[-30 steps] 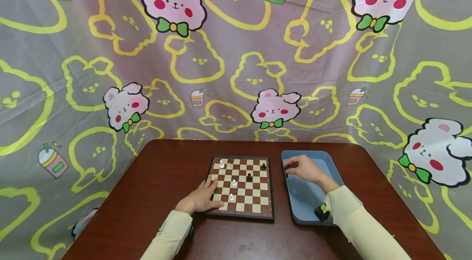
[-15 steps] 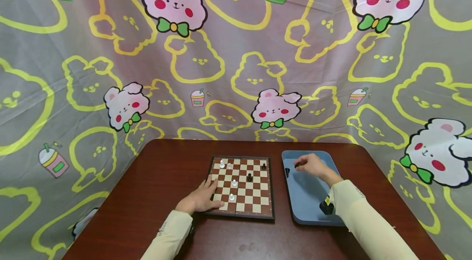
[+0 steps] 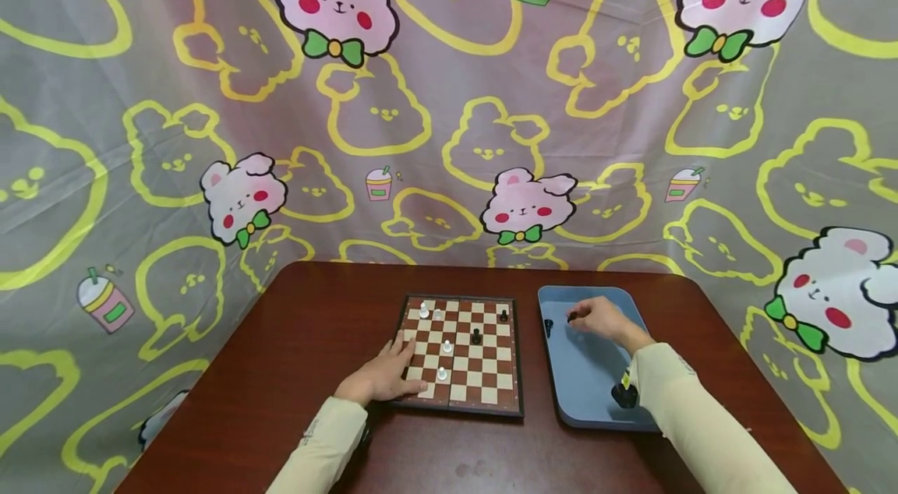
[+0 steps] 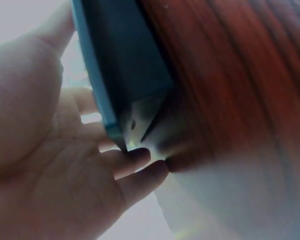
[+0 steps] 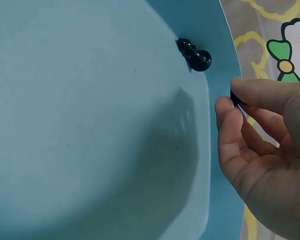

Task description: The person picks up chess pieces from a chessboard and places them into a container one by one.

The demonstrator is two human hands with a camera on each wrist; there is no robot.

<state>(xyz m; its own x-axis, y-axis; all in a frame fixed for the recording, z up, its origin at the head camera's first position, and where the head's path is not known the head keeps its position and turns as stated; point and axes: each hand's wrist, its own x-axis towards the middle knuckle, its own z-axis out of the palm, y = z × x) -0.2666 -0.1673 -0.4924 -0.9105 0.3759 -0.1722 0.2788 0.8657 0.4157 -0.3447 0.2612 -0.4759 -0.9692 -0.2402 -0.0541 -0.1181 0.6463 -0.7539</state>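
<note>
My left hand (image 3: 384,373) rests with spread fingers on the left edge of a brown-and-cream chessboard (image 3: 489,398). From below, the left wrist view shows its palm beside the board's dark side (image 4: 122,47). Over the blue tray (image 3: 585,420), my right hand (image 3: 605,320) pinches a small black chess piece (image 5: 235,99) between thumb and fingertips, which hide most of it. Another black chess piece (image 5: 194,55) lies on its side against the tray's wall, left of the hand in the head view. Two black pieces, one of them a pawn-like piece (image 3: 476,336), stand on the board.
Several pale pieces, such as a white one (image 3: 447,347), stand on the board's left half. The dark red table (image 3: 281,369) runs back to a patterned curtain (image 3: 435,128). The tray stands right of the board, its floor mostly bare.
My right hand has moved right, from the tray's left wall to over its floor, pinching a black chess piece. The piece lying by the wall has come into sight. My left hand stays put.
</note>
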